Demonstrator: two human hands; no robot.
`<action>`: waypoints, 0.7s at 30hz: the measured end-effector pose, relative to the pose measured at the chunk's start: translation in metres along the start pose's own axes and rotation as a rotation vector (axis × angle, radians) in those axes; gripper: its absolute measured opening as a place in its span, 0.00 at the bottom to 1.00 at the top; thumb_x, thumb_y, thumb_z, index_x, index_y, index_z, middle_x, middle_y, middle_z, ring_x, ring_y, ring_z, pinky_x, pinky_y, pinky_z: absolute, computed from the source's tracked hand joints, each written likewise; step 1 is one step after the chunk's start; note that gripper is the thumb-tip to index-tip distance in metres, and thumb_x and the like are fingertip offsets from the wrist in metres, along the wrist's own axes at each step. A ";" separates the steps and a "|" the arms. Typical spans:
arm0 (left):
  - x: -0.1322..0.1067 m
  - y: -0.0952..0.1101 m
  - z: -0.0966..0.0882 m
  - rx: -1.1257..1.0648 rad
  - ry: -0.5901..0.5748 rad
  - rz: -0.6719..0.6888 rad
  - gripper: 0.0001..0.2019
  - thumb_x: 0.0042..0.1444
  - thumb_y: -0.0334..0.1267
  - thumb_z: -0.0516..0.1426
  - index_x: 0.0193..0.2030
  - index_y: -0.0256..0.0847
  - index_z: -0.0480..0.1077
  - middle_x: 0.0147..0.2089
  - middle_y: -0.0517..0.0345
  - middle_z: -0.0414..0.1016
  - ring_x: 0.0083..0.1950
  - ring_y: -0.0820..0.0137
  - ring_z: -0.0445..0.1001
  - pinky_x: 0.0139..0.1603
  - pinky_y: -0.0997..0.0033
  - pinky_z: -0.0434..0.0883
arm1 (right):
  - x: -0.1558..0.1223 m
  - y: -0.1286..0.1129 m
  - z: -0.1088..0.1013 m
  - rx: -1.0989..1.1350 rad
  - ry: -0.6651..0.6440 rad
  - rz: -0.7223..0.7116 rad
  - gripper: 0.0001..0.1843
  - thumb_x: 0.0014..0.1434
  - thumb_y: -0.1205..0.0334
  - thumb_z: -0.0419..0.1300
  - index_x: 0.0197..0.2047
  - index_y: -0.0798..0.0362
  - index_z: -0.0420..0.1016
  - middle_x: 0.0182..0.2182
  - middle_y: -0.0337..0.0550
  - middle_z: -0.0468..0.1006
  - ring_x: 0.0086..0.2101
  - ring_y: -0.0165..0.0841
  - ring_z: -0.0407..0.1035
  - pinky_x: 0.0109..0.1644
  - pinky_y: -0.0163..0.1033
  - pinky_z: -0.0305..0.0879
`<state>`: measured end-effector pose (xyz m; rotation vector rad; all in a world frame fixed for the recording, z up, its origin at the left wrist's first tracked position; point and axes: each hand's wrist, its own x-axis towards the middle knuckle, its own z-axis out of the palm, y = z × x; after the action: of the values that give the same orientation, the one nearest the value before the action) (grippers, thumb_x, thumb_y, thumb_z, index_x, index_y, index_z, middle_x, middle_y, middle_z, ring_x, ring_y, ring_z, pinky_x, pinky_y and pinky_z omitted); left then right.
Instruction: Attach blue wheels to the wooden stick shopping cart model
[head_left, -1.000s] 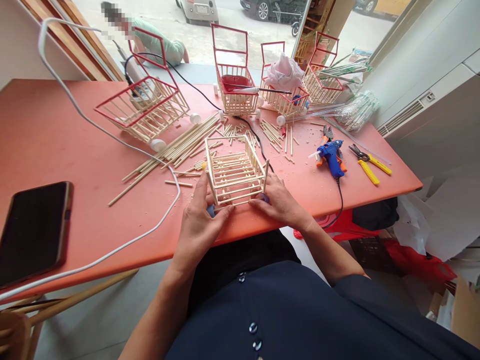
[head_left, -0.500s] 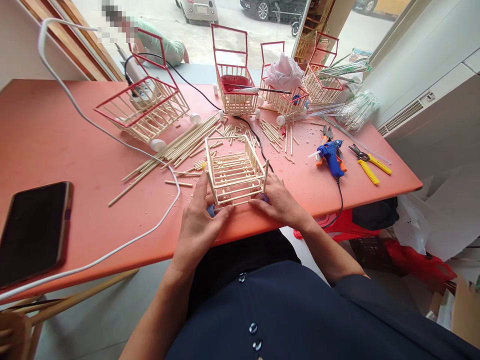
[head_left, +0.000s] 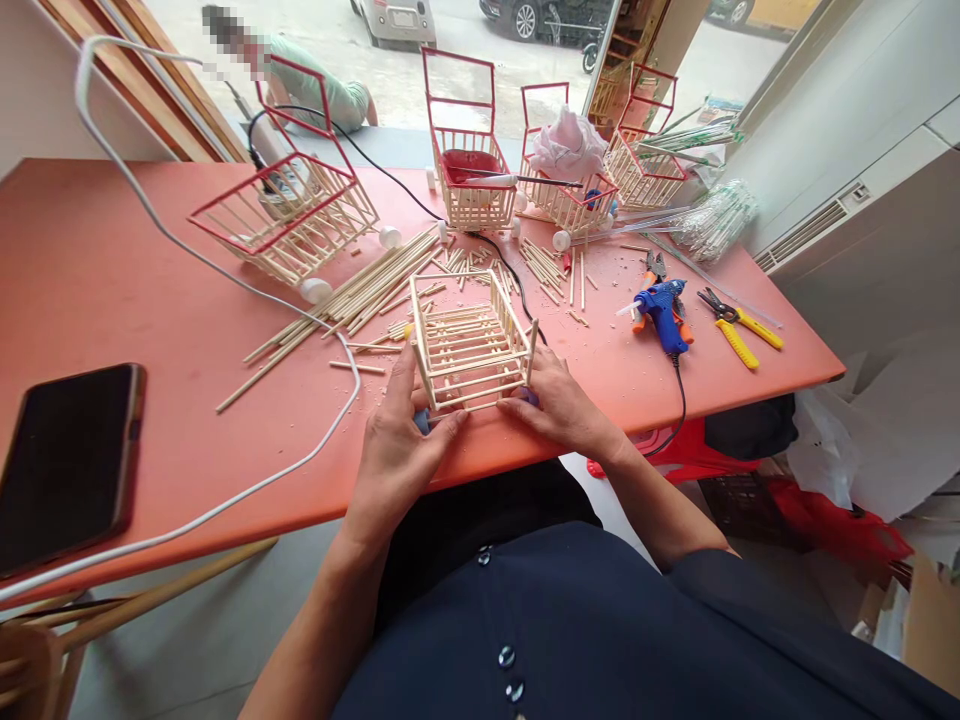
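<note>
A small cart (head_left: 474, 345) made of pale wooden sticks stands at the front edge of the table, between my two hands. My left hand (head_left: 401, 430) is closed on its left side, with the thumb at the lower front and a blue wheel (head_left: 421, 421) beside the fingers. On the lower right side, my right hand (head_left: 559, 405) grips the same cart, next to a purple wheel (head_left: 529, 396). Short uprights rise from the cart's near corners. Some fingertips are hidden behind the frame. Loose wooden sticks (head_left: 390, 280) lie just beyond it.
Several finished carts with red rims, such as the middle one (head_left: 476, 200), line the back. A blue glue gun (head_left: 664, 312) and yellow-handled pliers (head_left: 739, 325) lie right. A phone (head_left: 71, 455) and a white cable (head_left: 300, 465) are left. A person (head_left: 322, 90) is outside.
</note>
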<state>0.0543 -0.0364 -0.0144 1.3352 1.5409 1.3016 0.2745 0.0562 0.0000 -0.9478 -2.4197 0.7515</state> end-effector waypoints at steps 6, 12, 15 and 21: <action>0.001 -0.004 0.000 -0.009 0.002 0.003 0.41 0.60 0.46 0.70 0.78 0.41 0.63 0.57 0.46 0.88 0.55 0.55 0.89 0.62 0.54 0.84 | -0.001 0.000 0.001 0.001 0.002 0.001 0.12 0.72 0.55 0.65 0.52 0.54 0.83 0.70 0.60 0.76 0.73 0.56 0.63 0.81 0.67 0.58; 0.001 -0.003 0.000 0.000 0.012 0.001 0.41 0.59 0.45 0.71 0.77 0.41 0.64 0.55 0.48 0.89 0.54 0.55 0.89 0.63 0.52 0.84 | -0.001 0.000 0.001 -0.011 0.006 0.008 0.13 0.72 0.55 0.66 0.54 0.52 0.84 0.69 0.58 0.76 0.72 0.56 0.64 0.80 0.67 0.59; 0.001 -0.001 0.000 0.015 0.014 0.000 0.40 0.60 0.45 0.70 0.76 0.41 0.64 0.54 0.48 0.89 0.53 0.55 0.89 0.62 0.52 0.84 | -0.001 0.000 0.001 -0.015 0.006 0.009 0.12 0.72 0.55 0.65 0.52 0.53 0.84 0.68 0.59 0.77 0.70 0.56 0.66 0.80 0.67 0.60; 0.000 -0.003 0.001 0.013 -0.003 0.018 0.41 0.61 0.46 0.69 0.78 0.41 0.62 0.59 0.45 0.87 0.57 0.54 0.88 0.61 0.53 0.85 | -0.001 0.001 0.001 -0.025 0.004 -0.004 0.12 0.72 0.55 0.65 0.52 0.52 0.84 0.69 0.59 0.77 0.73 0.56 0.63 0.80 0.66 0.60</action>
<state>0.0542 -0.0357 -0.0171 1.3618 1.5406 1.3019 0.2747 0.0559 -0.0013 -0.9525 -2.4324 0.7195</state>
